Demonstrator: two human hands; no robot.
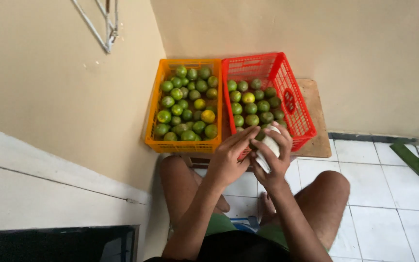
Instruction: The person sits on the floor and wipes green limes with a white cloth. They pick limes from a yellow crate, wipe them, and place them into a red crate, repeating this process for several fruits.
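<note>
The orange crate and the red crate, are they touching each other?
Touching. The head view shows the orange crate and the red crate side by side, their inner walls pressed together with no gap along the shared edge.

The left crate point(183, 145) was orange and the right crate point(294, 104) red, both holding green citrus fruit point(250, 107) (a few had turned yellow). The cloth point(269, 148) in the right hand point(273, 157) was white. The board point(318, 131) underneath was brown wood, the floor tiles point(394, 194) white, the walls point(73, 97) beige.
</note>
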